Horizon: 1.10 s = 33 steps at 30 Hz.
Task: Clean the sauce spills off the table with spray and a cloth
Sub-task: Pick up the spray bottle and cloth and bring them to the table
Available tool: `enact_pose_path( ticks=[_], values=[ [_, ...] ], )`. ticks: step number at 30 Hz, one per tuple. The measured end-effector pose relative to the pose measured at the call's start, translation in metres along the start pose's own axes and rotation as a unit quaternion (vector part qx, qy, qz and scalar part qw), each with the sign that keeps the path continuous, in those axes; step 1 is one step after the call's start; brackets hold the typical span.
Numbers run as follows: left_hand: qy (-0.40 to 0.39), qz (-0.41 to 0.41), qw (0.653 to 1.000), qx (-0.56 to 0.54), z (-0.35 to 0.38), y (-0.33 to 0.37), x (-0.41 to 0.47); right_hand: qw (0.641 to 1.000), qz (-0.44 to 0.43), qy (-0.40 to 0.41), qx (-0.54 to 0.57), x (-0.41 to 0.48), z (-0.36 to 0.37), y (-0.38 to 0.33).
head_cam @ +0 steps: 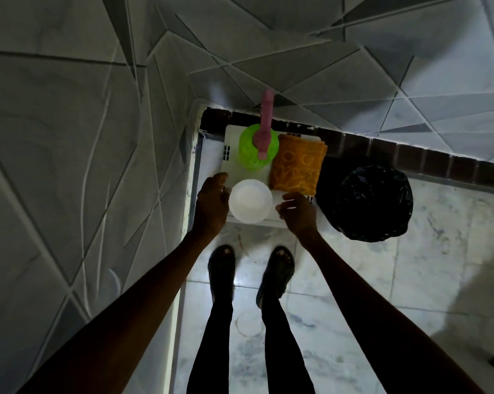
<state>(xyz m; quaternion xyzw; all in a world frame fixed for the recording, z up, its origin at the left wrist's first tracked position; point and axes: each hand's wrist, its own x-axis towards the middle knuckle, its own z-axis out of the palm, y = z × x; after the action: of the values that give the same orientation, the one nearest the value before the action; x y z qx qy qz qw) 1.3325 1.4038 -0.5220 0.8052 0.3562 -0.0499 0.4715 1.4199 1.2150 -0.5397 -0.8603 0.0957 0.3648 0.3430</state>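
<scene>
Head view, looking straight down into a corner of patterned grey wall tiles [69, 137] and a pale marbled floor [411, 280]. A bin lined with a black bag [368, 203] stands just right of a small white table [231, 135]. On the table's right side lies a folded orange cloth [297, 163]. Beside it, at the back left, stands a green spray bottle [248, 153] with a pink nozzle. A round white bowl [250, 200] sits at the front edge. The left hand [211, 200] is at the bowl's left rim, fingers bent; whether it grips cannot be told. The right hand [298, 213] hovers just right of the bowl, loosely curled, holding nothing.
</scene>
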Motion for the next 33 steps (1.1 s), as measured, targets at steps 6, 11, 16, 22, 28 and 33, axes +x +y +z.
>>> enact_pose_path(
  ticks=[6,11,16,22,28,33],
  values=[
    [0.002,0.139,0.986,-0.09,-0.02,0.062,0.01,0.989,-0.032,0.107,-0.096,0.042,-0.049,-0.014],
    [-0.058,0.18,0.976,-0.111,-0.012,0.075,0.042,0.993,0.033,0.074,-0.091,0.07,-0.046,-0.028],
    [-0.058,0.185,0.976,-0.102,-0.005,0.077,0.055,0.985,0.114,0.1,-0.082,0.077,-0.034,-0.044],
    [-0.036,0.181,0.978,-0.1,-0.013,0.075,0.057,0.985,0.139,0.089,0.058,0.084,-0.03,-0.036],
    [-0.038,0.203,0.974,-0.093,-0.022,0.075,0.066,0.983,0.108,0.045,0.143,0.083,-0.027,-0.038],
    [-0.029,0.178,0.98,-0.084,-0.042,0.083,0.061,0.974,0.099,0.045,0.197,0.074,-0.042,-0.036]
  ],
)
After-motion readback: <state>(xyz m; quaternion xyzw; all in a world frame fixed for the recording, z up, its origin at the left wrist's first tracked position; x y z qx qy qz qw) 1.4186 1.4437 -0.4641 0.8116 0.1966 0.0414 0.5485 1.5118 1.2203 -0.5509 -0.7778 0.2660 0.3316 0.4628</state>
